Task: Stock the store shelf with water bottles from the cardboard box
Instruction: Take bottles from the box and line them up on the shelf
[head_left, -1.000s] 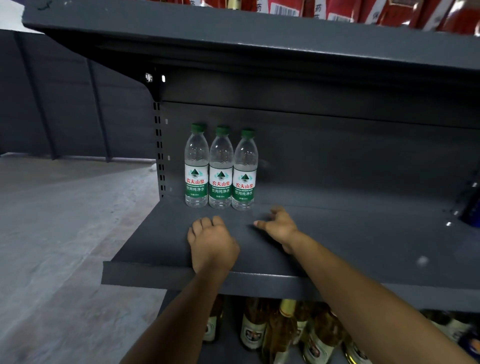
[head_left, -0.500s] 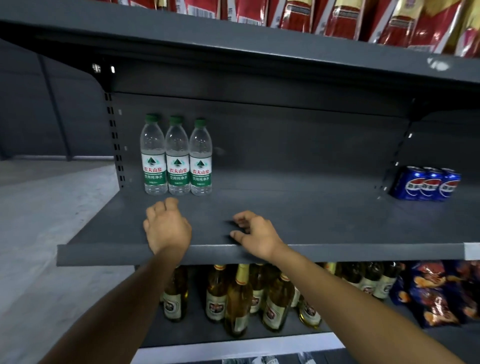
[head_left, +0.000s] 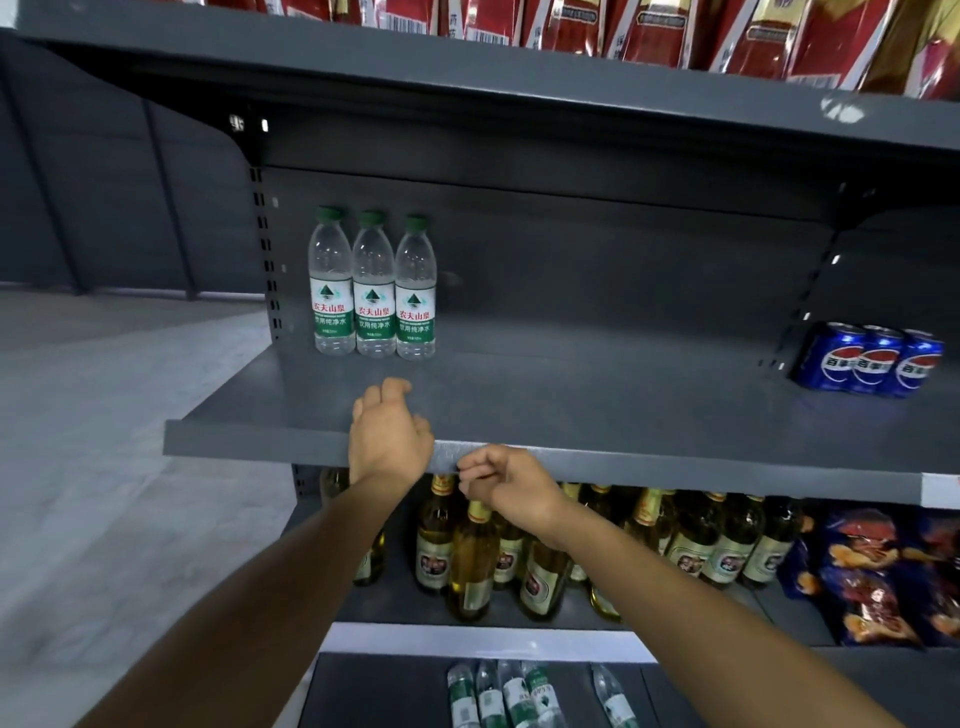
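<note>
Loose water bottles (head_left: 511, 693) lie low, below your hands, necks pointing away; box itself hard to make out. Right hand (head_left: 511, 486) loosely curled, empty, nearer them. Left hand (head_left: 389, 434) relaxed, empty, over shelf edge (head_left: 260, 451). Three upright bottles (head_left: 373, 285) stand beyond.

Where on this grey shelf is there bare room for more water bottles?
Bare room runs along the grey metal shelf between the three green-capped clear water bottles at its left rear and the blue cola cans at far right. It is crowded only at those two ends.
</note>
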